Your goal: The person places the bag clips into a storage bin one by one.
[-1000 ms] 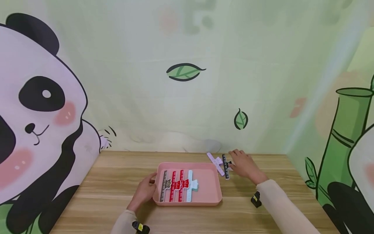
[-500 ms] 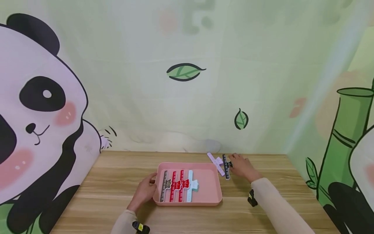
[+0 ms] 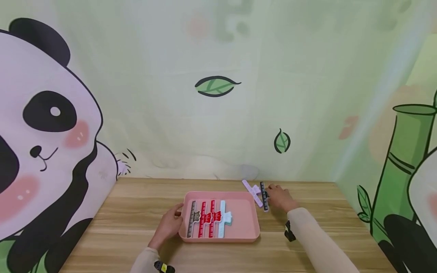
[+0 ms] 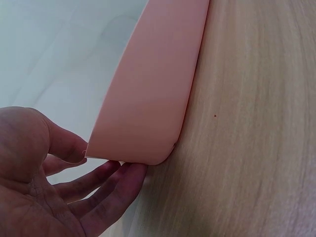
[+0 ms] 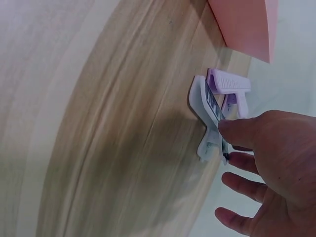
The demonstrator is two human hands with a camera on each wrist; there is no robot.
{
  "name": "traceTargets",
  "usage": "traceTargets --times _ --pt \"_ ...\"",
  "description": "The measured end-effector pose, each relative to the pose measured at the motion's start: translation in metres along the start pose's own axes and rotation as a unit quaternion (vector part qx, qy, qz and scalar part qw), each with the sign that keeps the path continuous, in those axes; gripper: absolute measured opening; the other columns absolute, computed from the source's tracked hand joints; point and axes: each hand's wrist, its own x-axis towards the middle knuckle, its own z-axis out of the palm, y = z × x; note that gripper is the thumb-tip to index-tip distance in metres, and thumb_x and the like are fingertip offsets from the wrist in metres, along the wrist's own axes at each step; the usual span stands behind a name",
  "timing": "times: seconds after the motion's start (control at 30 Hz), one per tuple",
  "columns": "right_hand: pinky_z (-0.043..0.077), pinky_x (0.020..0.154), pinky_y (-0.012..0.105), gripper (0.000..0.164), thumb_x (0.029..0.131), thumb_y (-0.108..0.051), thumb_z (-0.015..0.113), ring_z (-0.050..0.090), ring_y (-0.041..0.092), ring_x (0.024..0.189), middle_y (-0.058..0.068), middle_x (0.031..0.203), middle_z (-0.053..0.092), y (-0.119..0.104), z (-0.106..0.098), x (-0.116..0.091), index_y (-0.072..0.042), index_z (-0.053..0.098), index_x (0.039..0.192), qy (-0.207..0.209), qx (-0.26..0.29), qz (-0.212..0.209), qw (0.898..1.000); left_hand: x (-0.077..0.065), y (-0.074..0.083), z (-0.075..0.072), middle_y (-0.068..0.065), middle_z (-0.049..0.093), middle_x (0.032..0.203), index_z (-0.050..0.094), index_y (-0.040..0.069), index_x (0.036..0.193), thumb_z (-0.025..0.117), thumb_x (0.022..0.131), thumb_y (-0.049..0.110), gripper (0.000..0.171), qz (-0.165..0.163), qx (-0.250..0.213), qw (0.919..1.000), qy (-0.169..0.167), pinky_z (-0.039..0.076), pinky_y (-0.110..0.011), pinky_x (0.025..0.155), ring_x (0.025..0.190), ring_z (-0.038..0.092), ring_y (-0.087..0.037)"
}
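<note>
A pink tray (image 3: 244, 218) stands on the table, holding a dark clip (image 3: 192, 218), two red clips (image 3: 202, 220) and a light blue clip (image 3: 222, 219) side by side. My left hand (image 3: 170, 223) grips the tray's left end; in the left wrist view its thumb is at the rim and its fingers are against the outer wall. Right of the tray, my right hand (image 3: 280, 197) pinches the handle of a black clip (image 5: 212, 101) between thumb and index finger. A lilac clip (image 3: 252, 192) lies just left of that clip, close to the tray's corner.
The wooden table (image 3: 136, 204) ends at a printed cloth backdrop (image 3: 157, 113) with a panda and leaves. Both clips outside the tray lie near the table's back edge.
My right hand has moved slightly left and toward me, closing its fingers about the black clip's handle. The left hand and tray stay where they were.
</note>
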Motion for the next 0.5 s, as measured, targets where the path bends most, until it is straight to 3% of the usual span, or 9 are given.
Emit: traceTargets --times 0.5 --pt "0.042 0.097 0.065 0.040 0.097 -0.012 0.055 0.049 0.041 0.124 0.023 0.135 0.052 -0.0022 0.0038 0.0021 0.001 0.054 0.135 -0.010 0.012 0.013 1.000 -0.0020 0.0004 -0.0016 -0.027 0.059 0.128 0.044 0.007 0.147 0.051 0.093 0.007 0.053 0.002 0.004 1.0000 0.000 0.057 -0.042 0.079 0.101 0.063 -0.031"
